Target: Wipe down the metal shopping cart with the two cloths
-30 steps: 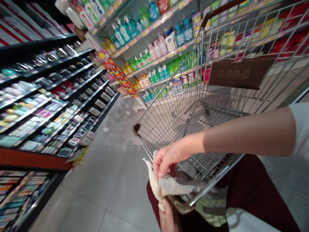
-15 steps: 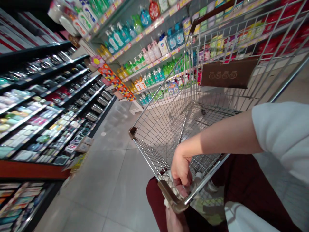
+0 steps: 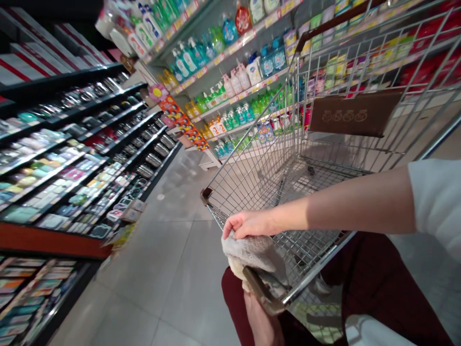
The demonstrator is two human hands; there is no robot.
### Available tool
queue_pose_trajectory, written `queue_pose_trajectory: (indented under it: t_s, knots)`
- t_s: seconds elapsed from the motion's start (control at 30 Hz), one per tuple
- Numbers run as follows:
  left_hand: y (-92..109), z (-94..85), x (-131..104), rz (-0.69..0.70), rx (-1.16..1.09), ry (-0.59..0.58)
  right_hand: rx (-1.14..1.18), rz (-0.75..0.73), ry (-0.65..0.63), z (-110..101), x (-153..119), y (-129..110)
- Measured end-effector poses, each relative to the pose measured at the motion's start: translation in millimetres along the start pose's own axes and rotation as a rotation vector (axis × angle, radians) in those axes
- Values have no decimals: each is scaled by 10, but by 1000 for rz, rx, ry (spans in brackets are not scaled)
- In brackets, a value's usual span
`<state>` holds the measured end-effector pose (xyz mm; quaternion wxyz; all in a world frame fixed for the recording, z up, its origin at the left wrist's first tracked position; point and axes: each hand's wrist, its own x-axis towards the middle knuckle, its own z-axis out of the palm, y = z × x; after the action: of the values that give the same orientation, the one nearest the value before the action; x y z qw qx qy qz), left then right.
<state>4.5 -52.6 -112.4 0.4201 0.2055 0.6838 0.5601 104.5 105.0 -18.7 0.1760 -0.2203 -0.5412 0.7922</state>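
A shopping cart's wire basket has a brown plastic corner (image 3: 262,290) close to my knees. A greyish-white cloth (image 3: 252,252) is bunched over the rim beside that corner and hangs partly inside the basket. My right hand (image 3: 248,225) reaches across from the right, its bent fingers closed on the cloth's upper edge. Below the corner, on the outer side of the basket, is my left hand (image 3: 261,319); its fingers are hidden behind the cloth and the corner.
Shelves of pump bottles (image 3: 237,81) stand behind the cart. Dark shelves of small goods (image 3: 72,168) line the left side, with grey floor tiles (image 3: 158,269) between them and the cart. A brown panel (image 3: 355,113) hangs on the cart's far side.
My right hand has risen from inside the basket corner and moved left to the rim, pulling the cloth up with it. More of the cloth now shows. The view has shifted slightly.
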Motion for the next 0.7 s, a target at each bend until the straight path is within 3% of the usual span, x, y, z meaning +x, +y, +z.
queue_pose_trajectory:
  t_s: [0.13, 0.2, 0.3, 0.37, 0.47, 0.6, 0.7]
  knots:
    - [133, -20, -90, -14, -158, 49, -74, -13, 173, 1, 28, 13]
    - [237, -14, -94, 40, -124, 106, -143, 81, 242, -13, 18, 34]
    - [403, 36, -16, 113, -4, 143, -166, 313, 124, -32, -19, 92]
    - [479, 77, 48, 90, 62, 91, -146, 380, 32, -35, -36, 114]
    - [484, 78, 63, 29, 109, -14, -130, 238, 90, -17, -28, 62]
    - [359, -35, -31, 75, -40, 67, 17, -136, 216, 29, 6, -82]
    - [290, -70, 22, 134, -64, 101, 4, -107, 197, 42, -11, -46]
